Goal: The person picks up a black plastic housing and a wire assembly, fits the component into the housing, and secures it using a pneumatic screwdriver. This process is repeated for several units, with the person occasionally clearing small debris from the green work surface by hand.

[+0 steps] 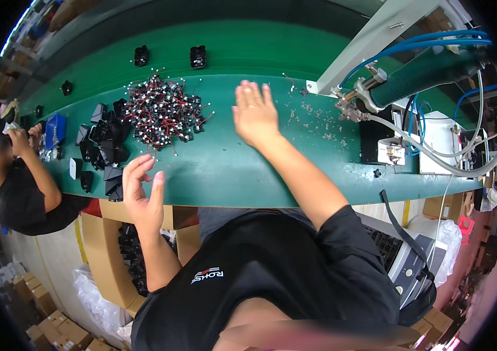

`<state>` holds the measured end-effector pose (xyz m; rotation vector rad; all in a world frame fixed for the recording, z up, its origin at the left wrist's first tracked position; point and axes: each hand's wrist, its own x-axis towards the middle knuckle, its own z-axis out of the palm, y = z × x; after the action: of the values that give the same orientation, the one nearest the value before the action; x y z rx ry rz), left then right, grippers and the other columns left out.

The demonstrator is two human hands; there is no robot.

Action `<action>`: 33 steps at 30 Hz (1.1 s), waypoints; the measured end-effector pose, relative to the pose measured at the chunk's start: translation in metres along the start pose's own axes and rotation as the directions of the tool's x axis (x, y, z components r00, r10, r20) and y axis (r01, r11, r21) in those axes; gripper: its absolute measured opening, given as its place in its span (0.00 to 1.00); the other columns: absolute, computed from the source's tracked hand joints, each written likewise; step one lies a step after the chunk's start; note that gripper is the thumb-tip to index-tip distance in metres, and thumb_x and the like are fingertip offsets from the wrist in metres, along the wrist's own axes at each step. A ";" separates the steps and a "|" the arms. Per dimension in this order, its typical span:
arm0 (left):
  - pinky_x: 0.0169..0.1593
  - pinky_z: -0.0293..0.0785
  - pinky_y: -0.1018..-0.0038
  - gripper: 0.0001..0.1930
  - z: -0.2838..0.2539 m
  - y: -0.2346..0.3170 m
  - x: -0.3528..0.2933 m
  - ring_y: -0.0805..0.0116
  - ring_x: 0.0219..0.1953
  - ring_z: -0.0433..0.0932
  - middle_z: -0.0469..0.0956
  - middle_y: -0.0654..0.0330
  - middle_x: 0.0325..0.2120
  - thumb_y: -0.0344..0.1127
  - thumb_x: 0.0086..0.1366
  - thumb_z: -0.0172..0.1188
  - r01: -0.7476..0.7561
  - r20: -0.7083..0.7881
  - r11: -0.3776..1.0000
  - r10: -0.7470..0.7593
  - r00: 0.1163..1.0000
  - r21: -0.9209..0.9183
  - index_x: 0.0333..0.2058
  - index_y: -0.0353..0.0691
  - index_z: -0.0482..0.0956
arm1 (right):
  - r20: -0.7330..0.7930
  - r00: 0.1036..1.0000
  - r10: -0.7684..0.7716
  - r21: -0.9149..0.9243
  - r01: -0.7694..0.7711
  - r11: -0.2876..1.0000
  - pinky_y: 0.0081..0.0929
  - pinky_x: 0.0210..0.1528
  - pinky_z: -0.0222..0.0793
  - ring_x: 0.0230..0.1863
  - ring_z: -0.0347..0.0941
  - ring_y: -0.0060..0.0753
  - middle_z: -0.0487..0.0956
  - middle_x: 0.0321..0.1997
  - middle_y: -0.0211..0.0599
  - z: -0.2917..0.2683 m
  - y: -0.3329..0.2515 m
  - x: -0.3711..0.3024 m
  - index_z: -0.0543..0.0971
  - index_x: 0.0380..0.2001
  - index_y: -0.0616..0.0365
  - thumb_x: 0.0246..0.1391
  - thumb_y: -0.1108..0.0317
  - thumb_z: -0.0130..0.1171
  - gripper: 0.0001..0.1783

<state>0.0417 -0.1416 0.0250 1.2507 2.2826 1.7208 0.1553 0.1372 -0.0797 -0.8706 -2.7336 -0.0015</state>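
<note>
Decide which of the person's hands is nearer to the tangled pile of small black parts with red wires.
Left. The left hand hovers just below the tangled pile of small black parts with red wires; the right hand lies farther off to its right, fingers spread.

The bench is deep green. On it lies a heap of black parts with red wires, and beside it plain black housings. A bright blue box stands further along. Blue hoses curve over a white machine block. Cardboard boxes below are brown.
</note>
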 end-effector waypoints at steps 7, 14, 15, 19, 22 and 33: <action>0.51 0.73 0.74 0.13 -0.008 -0.013 -0.008 0.66 0.55 0.75 0.76 0.53 0.56 0.20 0.65 0.63 0.021 0.070 1.000 -0.020 0.997 -0.012 0.48 0.33 0.81 | -0.208 0.973 0.097 -0.099 -0.120 0.988 0.56 0.74 0.57 0.65 0.73 0.55 0.76 0.64 0.55 -0.036 0.080 -0.086 0.75 0.60 0.68 0.64 0.64 0.54 0.25; 0.50 0.73 0.74 0.12 -0.005 -0.014 -0.020 0.66 0.54 0.75 0.76 0.53 0.55 0.21 0.65 0.64 0.048 0.071 0.998 -0.046 0.996 -0.028 0.47 0.32 0.82 | -0.135 0.991 0.008 0.096 0.005 0.995 0.50 0.71 0.65 0.68 0.71 0.59 0.74 0.66 0.58 -0.049 0.059 -0.078 0.76 0.58 0.70 0.58 0.72 0.59 0.24; 0.49 0.72 0.74 0.12 -0.002 -0.013 -0.018 0.66 0.54 0.75 0.77 0.53 0.54 0.22 0.64 0.65 0.043 0.060 0.998 -0.040 0.997 -0.039 0.47 0.33 0.82 | -0.201 0.976 -0.082 0.109 0.105 0.988 0.49 0.73 0.62 0.68 0.69 0.59 0.74 0.66 0.58 -0.038 0.044 -0.065 0.75 0.59 0.69 0.61 0.69 0.58 0.24; 0.47 0.72 0.74 0.12 -0.002 -0.004 -0.016 0.65 0.53 0.76 0.78 0.54 0.53 0.23 0.64 0.66 0.020 0.059 0.998 -0.017 0.998 -0.055 0.47 0.34 0.83 | -0.213 0.977 0.010 0.033 -0.004 0.999 0.48 0.77 0.55 0.74 0.62 0.59 0.67 0.71 0.61 -0.009 0.022 0.006 0.70 0.64 0.72 0.69 0.52 0.53 0.34; 0.47 0.72 0.74 0.12 -0.008 -0.004 -0.019 0.66 0.51 0.76 0.78 0.54 0.53 0.22 0.64 0.66 0.004 0.056 1.000 -0.004 0.998 -0.006 0.47 0.33 0.83 | -0.077 0.991 0.105 -0.023 -0.107 0.994 0.47 0.77 0.53 0.75 0.60 0.58 0.65 0.73 0.62 -0.002 0.029 0.009 0.67 0.66 0.74 0.69 0.44 0.50 0.41; 0.51 0.72 0.74 0.11 -0.013 -0.014 -0.033 0.66 0.55 0.75 0.76 0.54 0.55 0.21 0.65 0.63 0.109 0.087 0.994 -0.108 0.990 -0.003 0.47 0.33 0.82 | 0.130 0.966 0.223 0.044 -0.230 0.972 0.52 0.77 0.51 0.74 0.59 0.62 0.65 0.71 0.61 -0.085 0.019 -0.092 0.66 0.66 0.72 0.60 0.43 0.61 0.45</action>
<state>0.0498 -0.1723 0.0042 1.1524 2.2485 1.6062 0.2605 0.0935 -0.0230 -1.1987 -2.7129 0.1826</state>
